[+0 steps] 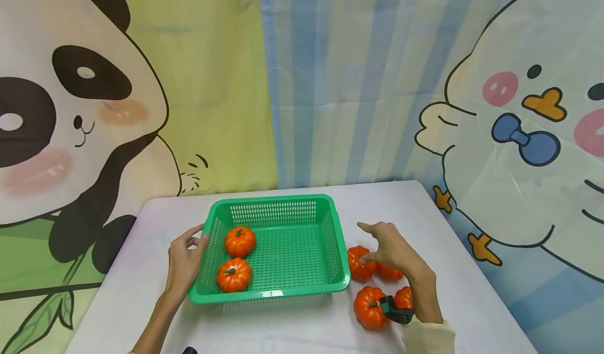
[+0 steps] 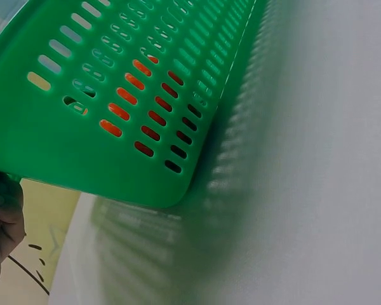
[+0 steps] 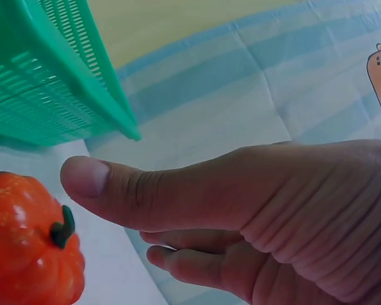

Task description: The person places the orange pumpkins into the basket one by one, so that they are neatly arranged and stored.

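Note:
A green plastic basket with slotted walls stands on the table, and two small orange pumpkins lie along its left side. At the basket's left rim, my left hand pinches the edge between thumb and fingers; the left wrist view shows those fingers at the rim's corner. My right hand hovers to the right of the basket with thumb and fingers spread and nothing between them. Below and around it are several more pumpkins, partly hidden by the hand and wrist. One pumpkin with a green stem shows beside the right thumb.
A white cloth covers the table. Behind it hangs a curtain with a printed panda and a white bird. A dark strap device sits on the right wrist. Part of a small black object shows at the front edge.

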